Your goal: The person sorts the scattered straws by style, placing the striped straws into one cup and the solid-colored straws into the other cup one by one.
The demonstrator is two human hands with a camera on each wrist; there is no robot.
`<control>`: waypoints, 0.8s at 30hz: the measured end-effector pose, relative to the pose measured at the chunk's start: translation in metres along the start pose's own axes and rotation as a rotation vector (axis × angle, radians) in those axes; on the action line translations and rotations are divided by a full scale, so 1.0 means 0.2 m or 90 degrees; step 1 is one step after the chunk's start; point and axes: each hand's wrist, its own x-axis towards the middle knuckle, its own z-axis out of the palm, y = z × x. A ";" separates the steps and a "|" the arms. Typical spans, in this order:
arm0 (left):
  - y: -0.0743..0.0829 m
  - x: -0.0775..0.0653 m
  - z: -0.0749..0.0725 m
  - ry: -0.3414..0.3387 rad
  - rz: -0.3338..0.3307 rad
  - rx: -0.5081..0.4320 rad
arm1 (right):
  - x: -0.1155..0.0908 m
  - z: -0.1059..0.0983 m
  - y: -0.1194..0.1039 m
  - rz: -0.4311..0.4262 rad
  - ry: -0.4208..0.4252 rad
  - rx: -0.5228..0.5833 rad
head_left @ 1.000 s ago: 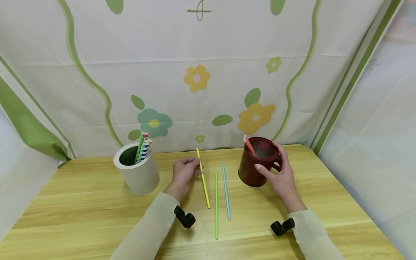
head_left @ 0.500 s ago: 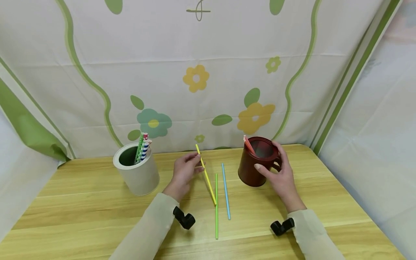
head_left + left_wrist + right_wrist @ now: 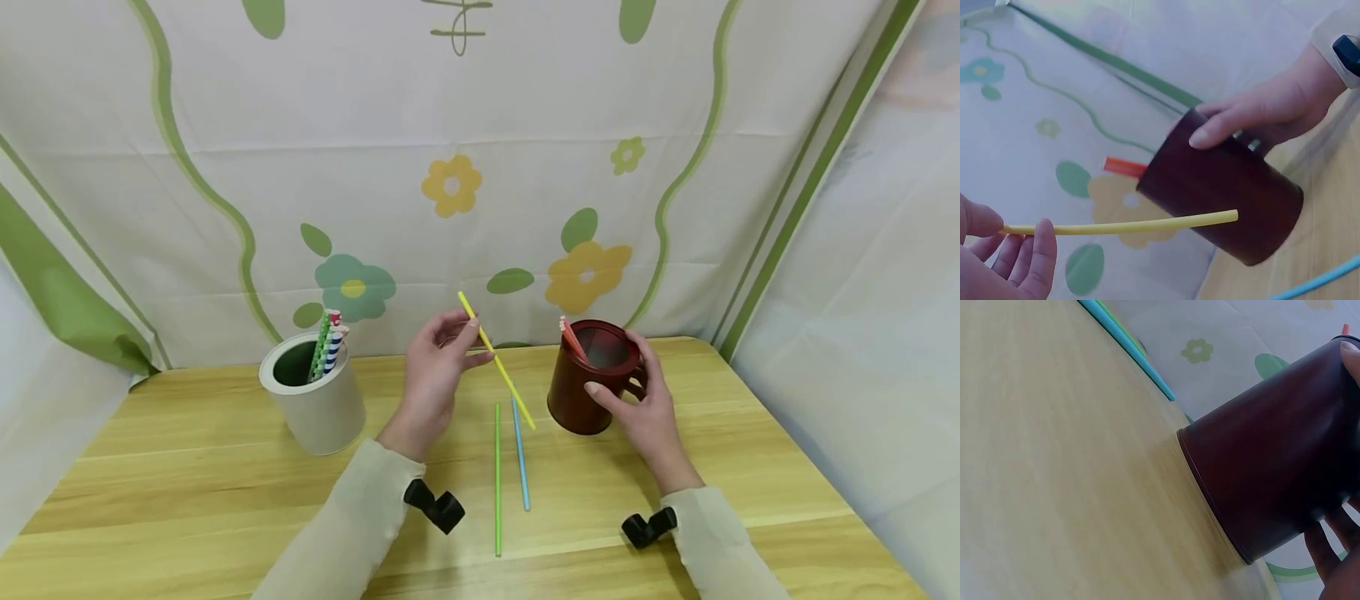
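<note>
My left hand [image 3: 435, 375] pinches a yellow straw [image 3: 510, 383] between thumb and fingers, above the table. The straw slants down to the right, its lower end over the top of a blue straw [image 3: 522, 458] lying on the wood. Beside that lies a green straw [image 3: 498, 483]. My right hand [image 3: 647, 412] grips a dark red mug [image 3: 581, 396] near its handle, thumb on the front and fingers at the far side. The mug stands upright on the table. Red straws [image 3: 1124, 167] stick out of its rim; how many is hard to tell.
A white cylindrical container [image 3: 318, 417] stands at the left with several patterned straws [image 3: 327, 346] in it, green, red and blue-striped. The wooden table [image 3: 187, 500] ends at a flowered cloth [image 3: 420, 108] behind it.
My left hand has lifted the yellow straw off the table and moved it up and right, tilting it more. My right hand and the mug have stayed in place.
</note>
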 end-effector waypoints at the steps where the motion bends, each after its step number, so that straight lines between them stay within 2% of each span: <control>1: 0.02 -0.01 0.02 -0.002 0.011 -0.006 | 0.00 0.00 0.00 0.002 0.001 0.000; 7: 0.09 -0.08 0.11 -0.002 0.076 -0.048 | -0.01 -0.01 0.00 0.008 -0.002 -0.005; 16: 0.17 -0.12 0.21 0.012 0.221 -0.067 | -0.01 0.00 0.01 0.007 0.001 0.004; 20: 0.17 -0.12 0.24 0.018 0.246 -0.070 | -0.01 0.01 0.01 0.006 0.002 0.001; 24: 0.14 -0.10 0.27 0.024 0.256 -0.068 | -0.01 0.01 0.00 0.000 0.003 0.003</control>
